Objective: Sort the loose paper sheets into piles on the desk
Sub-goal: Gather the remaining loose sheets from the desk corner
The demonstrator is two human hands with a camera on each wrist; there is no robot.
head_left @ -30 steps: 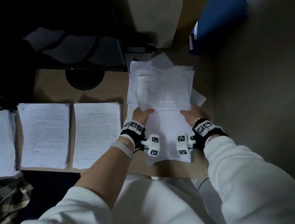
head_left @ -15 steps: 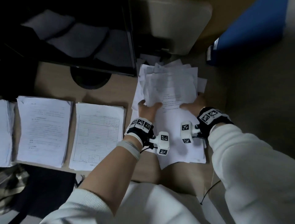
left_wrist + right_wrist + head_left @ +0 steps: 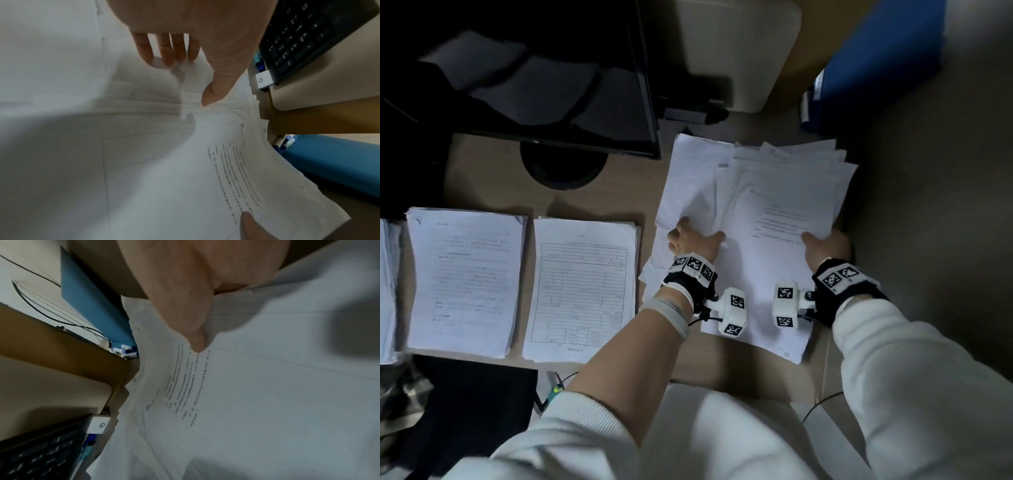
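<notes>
The loose paper sheets (image 3: 774, 212) lie fanned in an untidy heap at the right of the counter (image 3: 493, 185), right of the sorted piles (image 3: 582, 284). The left hand (image 3: 693, 240) pinches the heap's left edge; the right hand (image 3: 825, 244) pinches the right edge — each grip is closed on paper. The sheets look light, limp and slippery, best held at opposite edges. The print is too blurred to read.
</notes>
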